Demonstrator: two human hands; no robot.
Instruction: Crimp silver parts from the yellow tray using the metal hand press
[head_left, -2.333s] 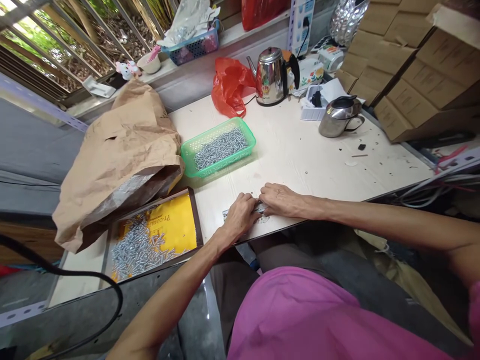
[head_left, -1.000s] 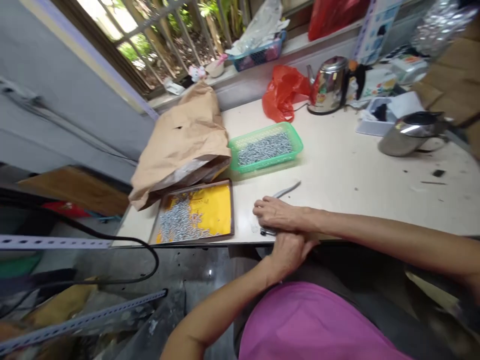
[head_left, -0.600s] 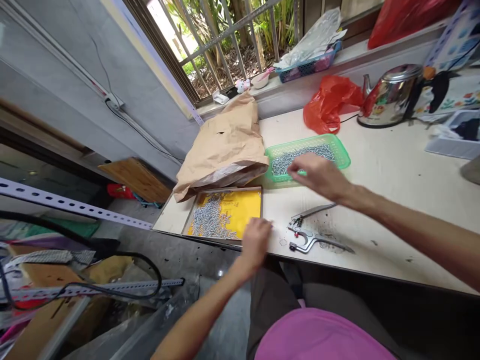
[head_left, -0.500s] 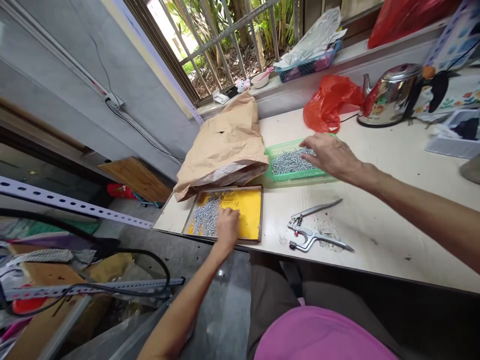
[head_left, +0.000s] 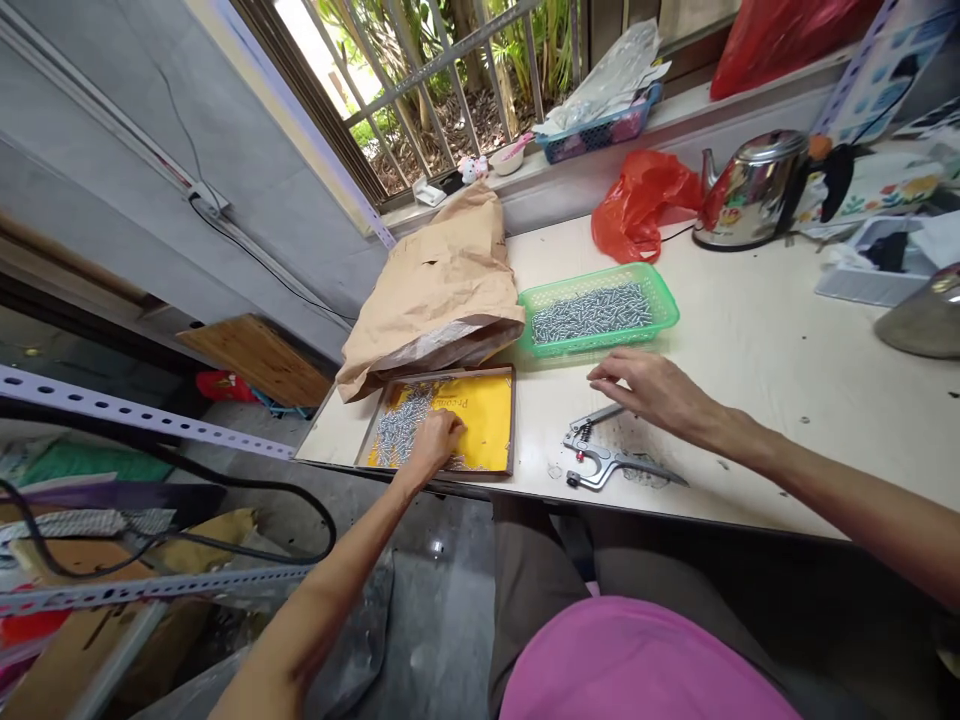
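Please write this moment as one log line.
left hand: at metal pieces in tray; right hand: over pliers, contact unclear; green basket: beyond pliers

On the table (head_left: 750, 340), the paper bag (head_left: 439, 280) lies behind the tray (head_left: 513, 420) of small parts (head_left: 399, 425), the basket (head_left: 600, 344) right of the bag, the pliers (head_left: 616, 463) right of the tray, the kettle (head_left: 754, 195) far right.
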